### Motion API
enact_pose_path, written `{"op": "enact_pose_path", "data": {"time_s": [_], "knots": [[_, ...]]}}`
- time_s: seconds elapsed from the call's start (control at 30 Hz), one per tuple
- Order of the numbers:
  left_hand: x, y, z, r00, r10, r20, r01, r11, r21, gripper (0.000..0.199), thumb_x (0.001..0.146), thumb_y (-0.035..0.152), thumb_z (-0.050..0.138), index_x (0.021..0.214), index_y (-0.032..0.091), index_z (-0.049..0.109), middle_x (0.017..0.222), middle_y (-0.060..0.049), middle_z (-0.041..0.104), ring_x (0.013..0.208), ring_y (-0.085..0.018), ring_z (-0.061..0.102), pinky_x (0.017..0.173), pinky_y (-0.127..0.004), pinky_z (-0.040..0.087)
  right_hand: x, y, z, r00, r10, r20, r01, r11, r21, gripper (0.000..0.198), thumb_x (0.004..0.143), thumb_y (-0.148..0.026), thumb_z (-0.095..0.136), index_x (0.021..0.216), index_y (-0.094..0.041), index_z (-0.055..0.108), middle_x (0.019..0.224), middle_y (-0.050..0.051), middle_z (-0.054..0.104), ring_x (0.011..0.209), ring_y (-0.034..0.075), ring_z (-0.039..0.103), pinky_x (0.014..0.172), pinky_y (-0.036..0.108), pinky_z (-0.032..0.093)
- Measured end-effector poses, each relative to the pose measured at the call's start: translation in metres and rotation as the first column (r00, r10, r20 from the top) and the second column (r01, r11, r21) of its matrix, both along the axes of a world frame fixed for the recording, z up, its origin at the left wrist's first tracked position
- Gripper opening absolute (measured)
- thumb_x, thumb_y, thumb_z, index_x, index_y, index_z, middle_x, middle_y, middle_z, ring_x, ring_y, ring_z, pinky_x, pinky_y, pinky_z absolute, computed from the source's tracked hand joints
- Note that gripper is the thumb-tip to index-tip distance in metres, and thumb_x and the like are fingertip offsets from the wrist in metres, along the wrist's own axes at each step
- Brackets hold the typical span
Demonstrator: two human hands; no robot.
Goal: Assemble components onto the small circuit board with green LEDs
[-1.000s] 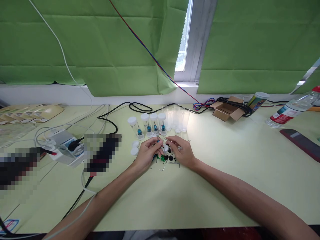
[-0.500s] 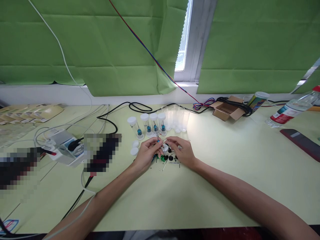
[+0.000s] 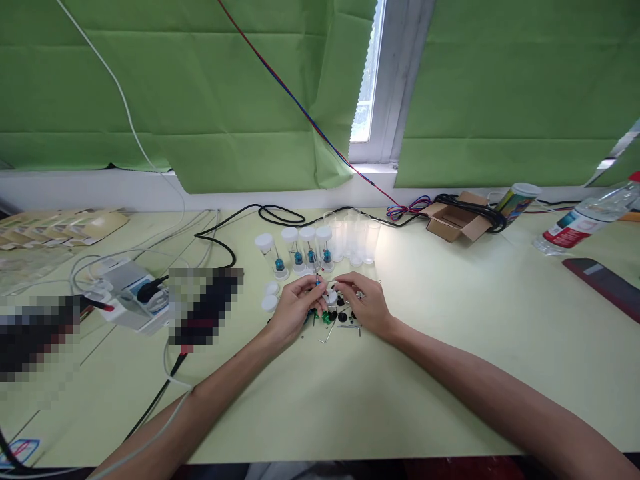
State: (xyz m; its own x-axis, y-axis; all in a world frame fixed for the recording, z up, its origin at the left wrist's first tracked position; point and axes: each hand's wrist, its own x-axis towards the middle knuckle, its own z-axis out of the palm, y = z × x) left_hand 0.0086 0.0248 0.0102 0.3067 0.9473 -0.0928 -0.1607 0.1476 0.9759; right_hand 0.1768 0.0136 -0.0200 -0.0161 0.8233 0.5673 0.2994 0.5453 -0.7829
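Observation:
My left hand (image 3: 295, 303) is closed, pinching a small blue part with a thin metal rod (image 3: 317, 279) that points up. Just to its right, my right hand (image 3: 365, 300) has thumb and fingertips pressed together; a thin light piece seems to be at the tips, too small to name. Below and between the hands lie green parts (image 3: 327, 317), black round parts (image 3: 343, 317) and a bent metal hex key (image 3: 327, 332). Several capped clear tubes with blue parts inside (image 3: 279, 264) stand behind my hands. A white cap (image 3: 269, 303) rests left of my left hand.
Uncapped clear tubes (image 3: 370, 243) stand behind my right hand. A white power strip (image 3: 125, 293) with cables lies to the left. At the back right are an open cardboard box (image 3: 453, 223), a can (image 3: 517, 200) and a plastic bottle (image 3: 575, 227).
My right fingertips have shifted very slightly near the blue part. Both hands otherwise keep their place and hold.

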Motion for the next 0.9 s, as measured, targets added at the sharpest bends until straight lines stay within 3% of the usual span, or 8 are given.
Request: {"op": "enact_pose_path", "data": {"time_s": [0.43,0.9], "knots": [[-0.0009,-0.0002,-0.0059,0.997,-0.009,-0.082,0.013,0.999,0.05,0.029,0.076,0.039,0.076,0.089,0.015,0.065,0.059,0.001,0.063,0.05,-0.012,0.061,0.046,-0.02,0.046,-0.0005,0.0008,0.0004,0.999,-0.045,0.015,0.045,0.998,-0.032,0.026,0.095,-0.031,0.05,0.075,-0.018,0.062,0.06,-0.001,0.059,0.053,0.011,0.054,0.055,0.023,0.046],[-0.001,-0.0004,-0.0072,0.995,-0.015,-0.094,0.021,0.998,0.056,0.028,0.077,0.04,0.075,0.089,0.016,0.066,0.058,0.0,0.064,0.05,-0.013,0.061,0.046,-0.021,0.046,-0.0011,0.0004,0.0009,0.996,-0.079,0.044,0.08,0.996,-0.026,0.027,0.095,-0.032,0.049,0.076,-0.018,0.061,0.06,-0.001,0.059,0.052,0.012,0.053,0.053,0.023,0.044]]}}
